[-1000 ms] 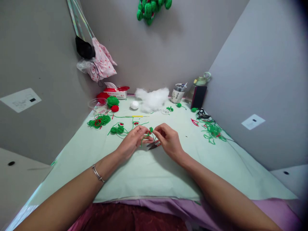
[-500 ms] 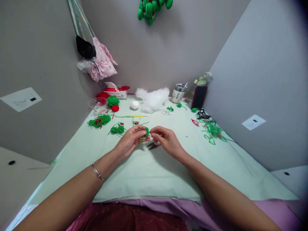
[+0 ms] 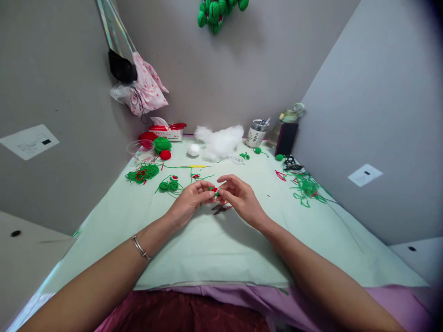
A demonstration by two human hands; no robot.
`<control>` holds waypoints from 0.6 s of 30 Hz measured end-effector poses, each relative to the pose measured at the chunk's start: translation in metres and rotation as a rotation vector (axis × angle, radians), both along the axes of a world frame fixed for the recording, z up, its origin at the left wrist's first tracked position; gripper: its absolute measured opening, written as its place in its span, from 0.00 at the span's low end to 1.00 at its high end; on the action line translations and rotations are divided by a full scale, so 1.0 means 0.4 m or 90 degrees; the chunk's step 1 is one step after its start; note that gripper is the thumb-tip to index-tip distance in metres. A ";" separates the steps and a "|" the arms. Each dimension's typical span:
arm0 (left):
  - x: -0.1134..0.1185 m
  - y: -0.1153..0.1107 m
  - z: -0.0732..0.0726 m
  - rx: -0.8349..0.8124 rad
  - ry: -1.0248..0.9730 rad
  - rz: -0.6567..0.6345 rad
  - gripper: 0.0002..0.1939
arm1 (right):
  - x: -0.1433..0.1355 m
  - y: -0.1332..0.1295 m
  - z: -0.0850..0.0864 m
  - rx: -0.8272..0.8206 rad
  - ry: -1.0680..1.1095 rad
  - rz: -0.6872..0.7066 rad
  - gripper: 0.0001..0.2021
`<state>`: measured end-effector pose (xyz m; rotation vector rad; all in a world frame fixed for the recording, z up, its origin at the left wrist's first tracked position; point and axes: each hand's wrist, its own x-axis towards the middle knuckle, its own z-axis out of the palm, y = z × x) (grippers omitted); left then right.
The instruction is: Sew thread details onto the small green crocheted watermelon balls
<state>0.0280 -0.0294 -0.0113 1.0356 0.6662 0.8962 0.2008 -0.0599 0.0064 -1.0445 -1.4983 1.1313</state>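
A small green and red crocheted piece is held between my two hands over the middle of the table. My left hand pinches its left side between thumb and fingers. On its right side, my right hand has thumb and fingertips closed on the edge, with the index finger raised. Fingers cover much of the piece. Just below them lie scissors, partly hidden by my right hand. Beyond my left hand are green crocheted balls, a small red, white and green piece and a yellow crochet hook.
White stuffing sits at the back beside a white ball. Yarn balls and tangled green yarn lie left. At right are a pen can, a phone and yarn scraps.
The piece has been turned, so red now shows where only green showed before. My right hand has come in to touch it, and its index finger has lifted.
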 end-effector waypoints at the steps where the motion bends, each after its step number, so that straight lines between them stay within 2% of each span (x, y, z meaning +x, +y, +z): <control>1: -0.001 0.001 0.001 -0.004 0.001 -0.004 0.13 | 0.002 0.001 -0.004 0.007 -0.012 0.001 0.11; 3: -0.002 0.004 0.002 -0.009 0.004 0.000 0.13 | 0.007 0.001 -0.013 0.050 -0.079 -0.016 0.09; 7: -0.002 0.006 -0.002 -0.003 0.013 0.021 0.13 | 0.011 0.000 -0.026 0.271 -0.292 -0.081 0.07; 10: -0.001 0.006 -0.004 0.019 0.040 0.023 0.13 | 0.009 -0.005 -0.017 0.357 -0.331 -0.094 0.06; 12: 0.000 0.007 -0.004 0.031 0.061 0.035 0.13 | 0.007 -0.010 -0.001 0.320 -0.270 -0.091 0.06; 14: 0.000 0.009 -0.003 0.032 0.078 0.050 0.13 | 0.008 -0.016 0.021 0.214 -0.155 -0.061 0.08; 18: -0.002 0.018 -0.006 0.036 0.110 0.071 0.13 | 0.031 -0.028 0.066 0.005 0.033 0.079 0.13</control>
